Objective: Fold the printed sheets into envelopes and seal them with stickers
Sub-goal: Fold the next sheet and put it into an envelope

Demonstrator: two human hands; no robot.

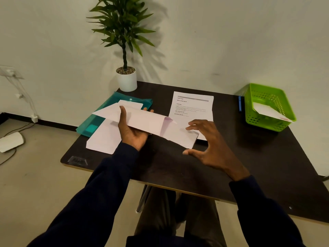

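My left hand (132, 130) holds a long folded white sheet (147, 121) above the dark table (240, 157), thumb on top and fingers beneath. The sheet's right end has a creased flap and dips toward the table. My right hand (209, 145) hovers at that end with fingers spread, fingertips just over the paper, gripping nothing. A printed sheet (193, 106) lies flat behind. Another folded white paper (104, 139) lies at the table's left, under the held sheet. A folded envelope (268, 111) rests in the green basket (254, 122).
A teal plastic folder (106, 106) with a white sheet on it lies at the back left. A potted plant (126, 79) stands at the back edge. A blue pen (240, 103) lies beside the basket. Cables and a white adapter are on the floor at left.
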